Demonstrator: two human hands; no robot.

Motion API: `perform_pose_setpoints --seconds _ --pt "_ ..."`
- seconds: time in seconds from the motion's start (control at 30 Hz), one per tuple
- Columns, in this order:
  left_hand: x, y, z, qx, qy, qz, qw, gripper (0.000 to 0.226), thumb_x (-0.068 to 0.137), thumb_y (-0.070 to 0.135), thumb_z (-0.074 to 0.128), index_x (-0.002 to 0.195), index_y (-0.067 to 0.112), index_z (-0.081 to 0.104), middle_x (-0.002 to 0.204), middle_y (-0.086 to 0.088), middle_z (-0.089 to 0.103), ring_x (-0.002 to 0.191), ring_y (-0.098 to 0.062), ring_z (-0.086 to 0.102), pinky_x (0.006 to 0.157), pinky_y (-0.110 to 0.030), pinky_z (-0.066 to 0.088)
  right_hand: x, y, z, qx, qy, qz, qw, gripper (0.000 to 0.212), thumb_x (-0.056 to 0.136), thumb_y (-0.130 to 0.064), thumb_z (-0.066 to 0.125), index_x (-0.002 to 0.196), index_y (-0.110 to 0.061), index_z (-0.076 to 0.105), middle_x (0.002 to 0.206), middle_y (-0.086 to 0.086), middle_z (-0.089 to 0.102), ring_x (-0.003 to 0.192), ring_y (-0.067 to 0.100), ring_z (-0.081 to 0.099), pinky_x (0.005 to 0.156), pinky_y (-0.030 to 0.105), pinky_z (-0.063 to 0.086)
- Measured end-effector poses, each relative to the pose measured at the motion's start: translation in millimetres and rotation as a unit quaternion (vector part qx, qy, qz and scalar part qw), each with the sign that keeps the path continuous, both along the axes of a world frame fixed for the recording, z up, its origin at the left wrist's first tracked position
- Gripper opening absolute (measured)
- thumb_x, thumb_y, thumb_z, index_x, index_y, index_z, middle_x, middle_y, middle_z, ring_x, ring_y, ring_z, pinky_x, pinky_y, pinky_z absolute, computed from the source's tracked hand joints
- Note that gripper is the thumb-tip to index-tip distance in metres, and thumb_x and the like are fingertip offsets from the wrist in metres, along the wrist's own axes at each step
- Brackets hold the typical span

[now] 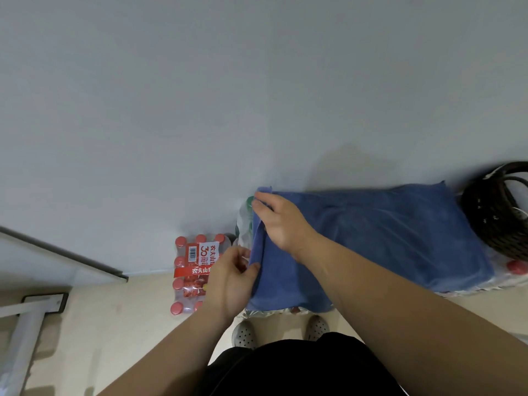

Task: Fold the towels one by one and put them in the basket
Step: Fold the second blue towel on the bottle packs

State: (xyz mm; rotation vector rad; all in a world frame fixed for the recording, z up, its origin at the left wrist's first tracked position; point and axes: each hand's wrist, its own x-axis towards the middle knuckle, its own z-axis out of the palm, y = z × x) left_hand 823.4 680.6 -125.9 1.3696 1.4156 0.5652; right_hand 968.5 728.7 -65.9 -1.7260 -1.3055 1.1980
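Note:
A blue towel (385,232) lies spread flat over a stack of shrink-wrapped bottle packs against the wall. My right hand (281,221) rests on its left part, fingertips pinching the far left corner. My left hand (233,278) pinches the towel's near left edge between thumb and fingers. A dark woven basket (497,207) with a handle stands at the towel's right end, partly cut off by the frame edge.
A pack of red-capped water bottles (197,272) sits on the floor left of the stack. A grey wall rises behind. A white metal frame leg (31,324) lies at the lower left. My feet in perforated shoes (315,328) stand below the stack.

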Motion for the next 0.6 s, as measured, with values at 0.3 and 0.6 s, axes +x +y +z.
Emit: perform_pose_setpoints --seconds 0.3,0.6 --pt "-35.6 -18.5 -4.9 -0.197 -0.09 -0.018 0.976 0.013 0.097 0.017 0.06 0.104 0.012 0.07 0.098 0.0 0.077 0.094 -0.022 0.071 0.089 -0.044 0.057 -39.4 20.8 -16.7 -0.051 0.092 -0.056 0.993 0.061 0.104 -0.043 0.043 0.155 -0.013 0.031 0.162 -0.004 0.027 0.15 0.012 0.021 0.124 0.034 0.016" --pt "-70.9 -19.1 -0.7 -0.186 -0.065 0.038 0.98 0.015 0.094 0.017 0.065 0.108 0.015 0.068 0.098 0.002 0.076 0.084 -0.02 0.074 0.08 -0.043 0.061 -45.6 32.3 -17.6 -0.076 0.086 -0.03 0.993 0.059 0.104 -0.047 0.039 0.156 -0.02 0.031 0.163 -0.008 0.024 0.148 0.009 0.024 0.116 0.024 0.018"
